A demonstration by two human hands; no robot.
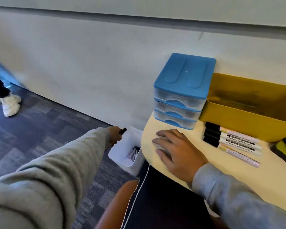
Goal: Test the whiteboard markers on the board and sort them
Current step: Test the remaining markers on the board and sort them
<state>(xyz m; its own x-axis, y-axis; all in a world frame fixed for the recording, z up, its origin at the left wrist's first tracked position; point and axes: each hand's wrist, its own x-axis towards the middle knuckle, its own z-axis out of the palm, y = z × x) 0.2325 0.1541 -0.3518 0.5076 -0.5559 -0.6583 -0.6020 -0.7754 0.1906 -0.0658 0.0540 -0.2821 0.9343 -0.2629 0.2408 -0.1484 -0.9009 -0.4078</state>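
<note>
Black marker [123, 130] over white bin [122, 156]; four markers [233, 142] on table

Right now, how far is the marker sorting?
Done: some markers already lie in the white bin on the floor. In hand: the left hand holds a marker over that bin; the right hand rests flat on the table. Left: four markers on the table.

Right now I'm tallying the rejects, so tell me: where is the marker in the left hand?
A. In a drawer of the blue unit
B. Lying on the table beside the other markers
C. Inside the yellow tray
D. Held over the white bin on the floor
D: the left hand grips a black marker above the white bin on the floor, which already holds markers, while the right hand rests flat on the table.
</note>
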